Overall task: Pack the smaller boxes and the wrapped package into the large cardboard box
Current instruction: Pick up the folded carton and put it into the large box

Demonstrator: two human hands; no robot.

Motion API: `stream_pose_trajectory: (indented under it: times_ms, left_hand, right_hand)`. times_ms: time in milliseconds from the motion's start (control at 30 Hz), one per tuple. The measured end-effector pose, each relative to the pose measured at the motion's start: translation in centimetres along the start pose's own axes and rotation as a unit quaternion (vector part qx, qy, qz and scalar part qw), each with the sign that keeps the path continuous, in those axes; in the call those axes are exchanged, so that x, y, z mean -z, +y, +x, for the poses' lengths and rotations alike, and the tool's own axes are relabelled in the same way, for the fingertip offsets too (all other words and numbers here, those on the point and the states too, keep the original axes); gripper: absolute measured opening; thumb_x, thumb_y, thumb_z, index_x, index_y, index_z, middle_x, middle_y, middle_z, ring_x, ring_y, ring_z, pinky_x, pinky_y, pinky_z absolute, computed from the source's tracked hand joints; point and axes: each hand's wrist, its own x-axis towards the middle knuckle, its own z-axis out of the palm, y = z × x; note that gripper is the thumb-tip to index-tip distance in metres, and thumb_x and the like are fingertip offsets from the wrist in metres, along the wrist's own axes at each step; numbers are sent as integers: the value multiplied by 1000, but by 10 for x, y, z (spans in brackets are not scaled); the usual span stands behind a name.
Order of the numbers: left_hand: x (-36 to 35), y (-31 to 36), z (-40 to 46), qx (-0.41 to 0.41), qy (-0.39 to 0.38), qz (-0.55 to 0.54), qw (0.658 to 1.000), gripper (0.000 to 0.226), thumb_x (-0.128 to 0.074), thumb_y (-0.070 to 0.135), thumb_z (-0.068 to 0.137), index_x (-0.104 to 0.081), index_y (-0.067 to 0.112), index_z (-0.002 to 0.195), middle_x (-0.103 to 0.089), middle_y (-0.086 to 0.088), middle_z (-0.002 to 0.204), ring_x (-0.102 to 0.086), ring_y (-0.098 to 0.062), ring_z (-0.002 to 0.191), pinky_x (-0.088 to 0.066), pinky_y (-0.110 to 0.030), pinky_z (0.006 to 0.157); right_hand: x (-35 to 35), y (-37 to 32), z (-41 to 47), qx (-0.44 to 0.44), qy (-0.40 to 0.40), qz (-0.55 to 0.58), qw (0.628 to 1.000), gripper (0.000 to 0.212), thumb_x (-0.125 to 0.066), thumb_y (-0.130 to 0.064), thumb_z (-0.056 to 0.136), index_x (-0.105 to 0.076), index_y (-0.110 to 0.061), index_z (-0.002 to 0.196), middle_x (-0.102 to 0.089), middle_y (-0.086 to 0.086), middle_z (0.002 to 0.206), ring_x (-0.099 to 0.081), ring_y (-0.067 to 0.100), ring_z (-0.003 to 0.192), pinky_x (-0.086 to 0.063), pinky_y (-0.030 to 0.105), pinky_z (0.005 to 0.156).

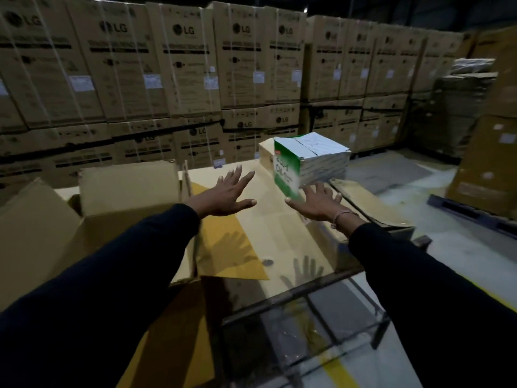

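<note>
Warehouse setting, dim, with a wall of stacked brown cartons (181, 65) strapped with white bands running behind everything. Closer in, flattened cardboard sheets cover a low table (279, 228) and everything sits on that.

Main thing to look at is the green-and-white box (305, 161), which I'll use as the landmark. It's tilted with its near corner raised, leaning against a plain brown small box (265, 154) right behind it. Can't tell if it's resting that way or mid-tip, it's a bit blurred.

Both arms are stretched out toward it. The right hand (317, 203) is just in front of the box's lower near corner, fingers spread flat, grip wide open and holding nothing; whether the fingertips actually touch the box I can't tell. The left hand (228, 193) is off to the box's left, also spread, palm down, touching nothing. Looks to me like a two-handed reach so each palm takes a side.

The large cardboard box (120, 197) stands well to the left of the green one, flaps up and open, presumably so stuff can drop straight in.
</note>
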Motion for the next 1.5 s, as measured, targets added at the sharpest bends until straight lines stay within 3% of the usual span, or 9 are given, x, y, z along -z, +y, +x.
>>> stream_pose_trajectory:
  times_ms: [233, 400, 733, 900, 1033, 1133, 1233, 1367, 1500]
  left_hand:
    - [-60, 97, 61, 8, -29, -70, 997, 87, -39, 64, 101, 11, 30, 163, 23, -14, 168, 10, -38, 157, -2, -54, 125]
    - [-107, 141, 102, 63, -65, -149, 985, 87, -39, 66, 101, 10, 30, 164, 21, -14, 169, 7, -39, 157, -7, -54, 125]
    - [-187, 184, 243, 144, -68, -281, 946, 89, -42, 63, 101, 5, 22, 164, 22, -16, 168, 14, -41, 155, -6, -58, 124]
    - [-213, 196, 308, 202, -56, -308, 928, 98, -47, 70, 95, 2, 21, 164, 27, -18, 166, 21, -45, 152, -2, -65, 122]
    - [-223, 192, 352, 238, -58, -334, 910, 107, -56, 72, 90, 0, 18, 163, 31, -21, 163, 23, -47, 151, -8, -71, 118]
    - [-238, 183, 372, 239, -60, -321, 915, 113, -56, 76, 86, 0, 15, 163, 30, -24, 163, 24, -47, 151, -17, -70, 117]
    - [-260, 185, 374, 241, -37, -241, 940, 111, -45, 83, 85, -5, 15, 163, 24, -22, 166, 23, -45, 152, -25, -68, 114]
    - [-275, 189, 375, 244, 6, -180, 953, 111, -31, 90, 82, -8, 18, 163, 18, -18, 169, 22, -44, 153, -31, -65, 112]
    - [-270, 193, 372, 267, 30, -185, 945, 114, -38, 92, 80, -10, 19, 164, 19, -18, 169, 19, -38, 155, -34, -62, 113]
  right_hand:
    - [-1, 111, -5, -32, -7, -8, 999, 92, -35, -82, 94, -24, -23, 164, -9, 12, 171, -11, 40, 155, -9, 64, 122]
    - [-9, 167, 11, -56, -13, 17, 998, 94, -38, -82, 93, -22, -24, 164, -8, 13, 171, -9, 41, 156, -8, 64, 123]
    - [-35, 240, 77, -88, -50, 26, 995, 86, -39, -81, 94, -19, -36, 165, 0, 10, 174, 3, 40, 159, 4, 67, 122]
    - [-35, 268, 129, -91, -79, 1, 993, 84, -34, -81, 95, -16, -40, 165, 4, 9, 174, 7, 39, 159, 7, 70, 120]
    - [-35, 287, 179, -113, -92, -5, 989, 82, -33, -82, 95, -17, -43, 164, 4, 7, 174, 7, 37, 159, 9, 69, 120]
    - [-39, 302, 216, -130, -106, -10, 986, 81, -33, -82, 94, -17, -44, 164, 2, 8, 174, 2, 39, 158, 5, 69, 120]
    - [-52, 321, 237, -137, -128, -10, 982, 86, -33, -88, 89, -16, -47, 163, -3, 11, 172, -6, 45, 155, -4, 70, 120]
    - [-65, 339, 250, -124, -137, -36, 982, 105, -33, -99, 76, -1, -49, 163, 15, 17, 172, 3, 51, 155, -9, 69, 120]
    - [-59, 348, 270, -119, -132, 10, 984, 129, -44, -109, 54, 0, -52, 162, 8, 21, 171, -11, 51, 154, -19, 64, 121]
